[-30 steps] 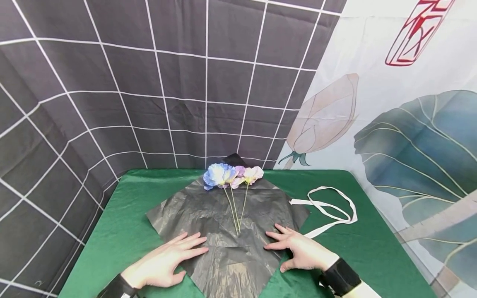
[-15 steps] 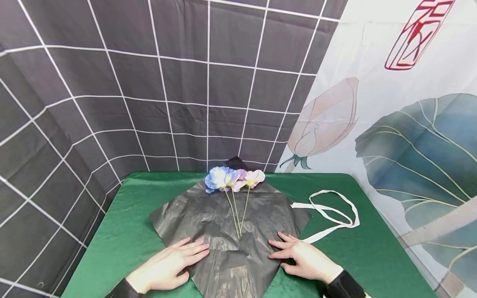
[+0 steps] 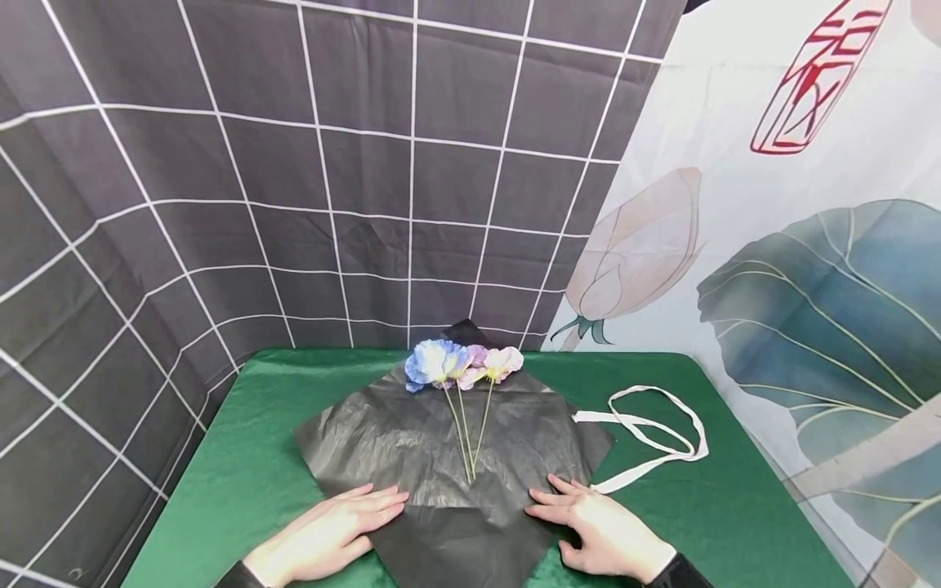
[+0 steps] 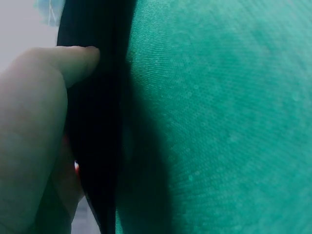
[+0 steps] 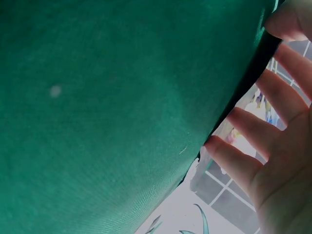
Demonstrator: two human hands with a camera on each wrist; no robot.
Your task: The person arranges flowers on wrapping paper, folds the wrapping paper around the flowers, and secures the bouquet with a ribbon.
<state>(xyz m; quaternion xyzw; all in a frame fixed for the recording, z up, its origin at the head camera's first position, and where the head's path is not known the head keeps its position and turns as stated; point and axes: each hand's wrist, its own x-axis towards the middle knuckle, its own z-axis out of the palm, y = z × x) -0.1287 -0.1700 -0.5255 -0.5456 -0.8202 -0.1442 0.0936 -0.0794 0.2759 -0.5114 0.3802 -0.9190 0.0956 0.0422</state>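
On the near half of the desk (image 3: 243,457), both hands lie palm-down on a sheet of black wrapping paper (image 3: 397,437), well apart from each other, one at each side of its near part. Left hand (image 3: 327,531) reaches forward and toward the middle, fingers straight and close together, their tips resting on the sheet's near-left edge where a folded flap of paper begins; the left wrist view shows its thumb pressed against the dark paper edge over the green cloth. Right hand (image 3: 599,523) mirrors it, fingers straight and slightly spread, pressing the sheet's near-right edge, and the right wrist view shows those fingers fanned out flat. Neither hand grips anything.

Black paper sits as a diamond, one corner toward the far edge of the desk and one toward the near edge, with that near corner folded. Three artificial flowers (image 3: 459,365) lie along the middle of it, long axis running from near to far: blooms toward the far edge, thin stem ends pointing at the near edge between the hands. A white ribbon (image 3: 654,433) lies looped beside the sheet's right corner.
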